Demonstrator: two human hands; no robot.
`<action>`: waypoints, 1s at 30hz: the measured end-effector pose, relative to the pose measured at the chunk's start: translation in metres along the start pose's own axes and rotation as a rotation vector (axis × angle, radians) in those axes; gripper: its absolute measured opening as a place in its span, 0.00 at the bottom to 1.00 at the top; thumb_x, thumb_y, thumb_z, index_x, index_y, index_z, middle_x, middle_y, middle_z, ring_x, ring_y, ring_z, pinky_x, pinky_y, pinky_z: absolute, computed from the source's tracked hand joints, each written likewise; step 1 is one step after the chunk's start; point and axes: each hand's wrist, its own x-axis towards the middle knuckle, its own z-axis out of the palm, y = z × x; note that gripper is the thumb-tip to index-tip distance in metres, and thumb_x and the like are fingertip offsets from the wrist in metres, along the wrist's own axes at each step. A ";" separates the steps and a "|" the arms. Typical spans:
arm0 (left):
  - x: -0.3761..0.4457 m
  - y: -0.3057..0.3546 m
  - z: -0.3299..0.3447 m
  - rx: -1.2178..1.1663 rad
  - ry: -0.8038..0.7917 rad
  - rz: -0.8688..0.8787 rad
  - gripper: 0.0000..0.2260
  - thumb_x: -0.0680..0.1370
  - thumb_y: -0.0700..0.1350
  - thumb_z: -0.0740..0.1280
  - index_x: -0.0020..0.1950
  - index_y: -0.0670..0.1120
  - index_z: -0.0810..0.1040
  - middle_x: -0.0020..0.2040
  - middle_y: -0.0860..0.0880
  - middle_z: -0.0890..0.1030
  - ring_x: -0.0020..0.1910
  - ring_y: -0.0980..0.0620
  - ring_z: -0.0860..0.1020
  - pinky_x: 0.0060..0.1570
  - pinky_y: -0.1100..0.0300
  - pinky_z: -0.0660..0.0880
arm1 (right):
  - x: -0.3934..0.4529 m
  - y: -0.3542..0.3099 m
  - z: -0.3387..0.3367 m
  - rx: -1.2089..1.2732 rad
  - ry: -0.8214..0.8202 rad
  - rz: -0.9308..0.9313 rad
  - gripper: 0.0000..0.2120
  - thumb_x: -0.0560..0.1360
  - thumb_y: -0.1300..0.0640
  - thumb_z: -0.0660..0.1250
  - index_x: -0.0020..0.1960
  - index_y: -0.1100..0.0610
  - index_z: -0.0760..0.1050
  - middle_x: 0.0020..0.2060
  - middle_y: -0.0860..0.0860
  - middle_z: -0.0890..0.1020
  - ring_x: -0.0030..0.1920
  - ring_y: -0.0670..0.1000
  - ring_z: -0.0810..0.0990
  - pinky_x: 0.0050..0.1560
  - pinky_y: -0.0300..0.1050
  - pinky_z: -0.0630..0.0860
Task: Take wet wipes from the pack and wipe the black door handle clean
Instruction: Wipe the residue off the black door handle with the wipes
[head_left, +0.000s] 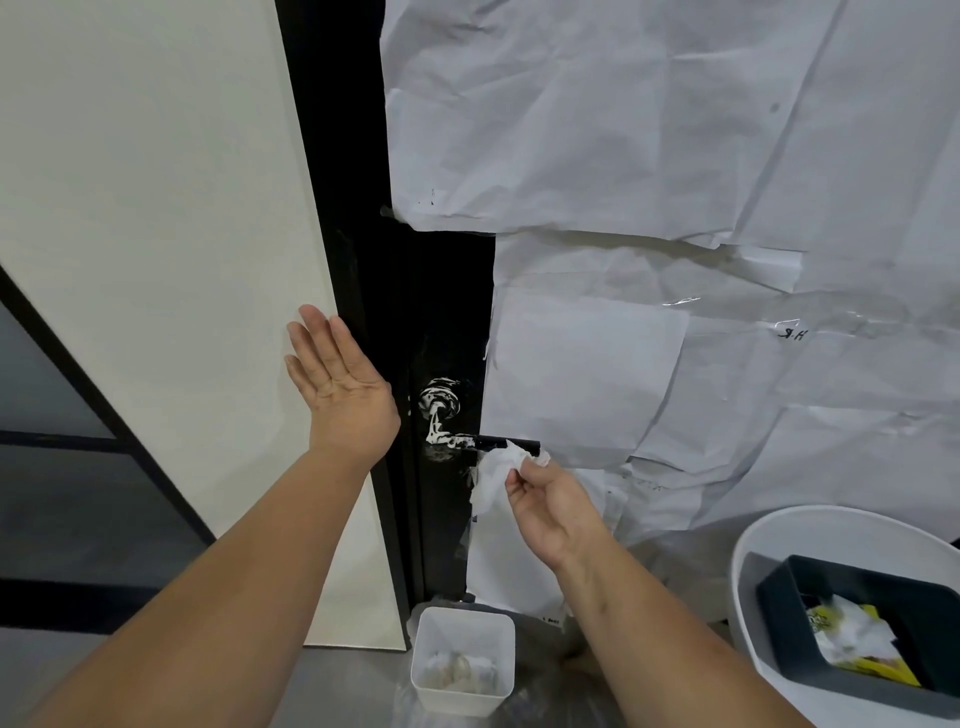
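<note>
The right hand pinches a crumpled wet wipe against the outer end of the black door handle, likely working inward toward the white smears near its base. The left hand lies flat, fingers straight, on the door edge, seemingly steadying it; the pack waits in a tray at lower right

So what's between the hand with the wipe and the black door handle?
Only the wet wipe. In the head view, the right hand pinches it just below the black door handle, the crumpled top touching the bar.
</note>
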 end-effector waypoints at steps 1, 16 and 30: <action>0.000 0.000 0.000 -0.001 0.000 0.001 0.49 0.72 0.35 0.67 0.74 0.35 0.28 0.75 0.26 0.41 0.73 0.23 0.41 0.71 0.29 0.46 | 0.002 -0.001 0.000 -0.011 -0.015 -0.018 0.09 0.78 0.71 0.58 0.48 0.62 0.75 0.39 0.52 0.79 0.40 0.47 0.77 0.45 0.38 0.75; 0.000 0.000 -0.001 0.001 0.006 0.001 0.49 0.72 0.35 0.68 0.74 0.35 0.29 0.75 0.27 0.41 0.74 0.24 0.41 0.71 0.29 0.46 | 0.012 0.004 -0.026 -0.560 0.231 -0.056 0.05 0.79 0.67 0.60 0.51 0.62 0.74 0.41 0.57 0.78 0.37 0.52 0.77 0.38 0.43 0.76; -0.001 0.002 -0.002 -0.010 -0.001 0.000 0.49 0.73 0.35 0.67 0.74 0.35 0.28 0.75 0.27 0.40 0.73 0.24 0.41 0.71 0.28 0.47 | -0.006 -0.038 0.021 -0.837 0.115 -0.632 0.11 0.78 0.67 0.61 0.45 0.54 0.76 0.43 0.52 0.79 0.39 0.46 0.79 0.44 0.38 0.76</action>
